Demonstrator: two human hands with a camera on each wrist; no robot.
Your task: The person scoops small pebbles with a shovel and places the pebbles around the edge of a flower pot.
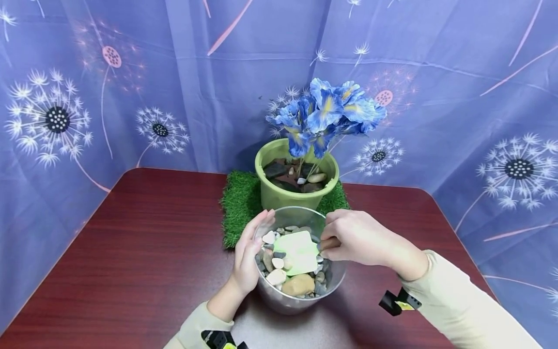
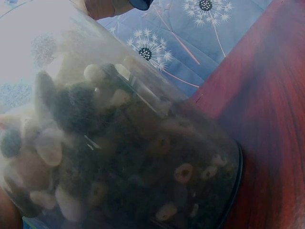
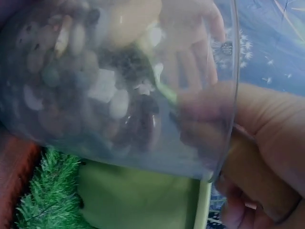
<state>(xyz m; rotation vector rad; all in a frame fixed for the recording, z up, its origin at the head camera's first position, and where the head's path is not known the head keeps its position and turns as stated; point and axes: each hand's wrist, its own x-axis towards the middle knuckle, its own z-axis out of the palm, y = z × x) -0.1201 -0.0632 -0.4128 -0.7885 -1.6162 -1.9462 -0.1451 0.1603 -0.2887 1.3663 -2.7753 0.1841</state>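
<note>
A clear plastic container (image 1: pixel 279 303), full of mixed stones (image 1: pixel 298 285), stands on the table in front of me. My left hand (image 1: pixel 247 259) lies along its left side, fingers fairly straight against the wall near the rim. On the right, my right hand (image 1: pixel 355 237) grips the brown handle (image 3: pixel 257 171) of a small green shovel with curled fingers. The shovel's light green blade (image 1: pixel 301 257) lies over the stones inside the container. In the left wrist view the stones (image 2: pixel 71 200) show hazily through the container's wall.
Close behind the container, a green flowerpot (image 1: pixel 289 199) with stones and blue artificial irises (image 1: pixel 327 114) stands on a square of artificial grass (image 1: pixel 240 203). The dark red wooden table (image 1: pixel 144 242) backs onto a blue dandelion-print cloth (image 1: pixel 209 97).
</note>
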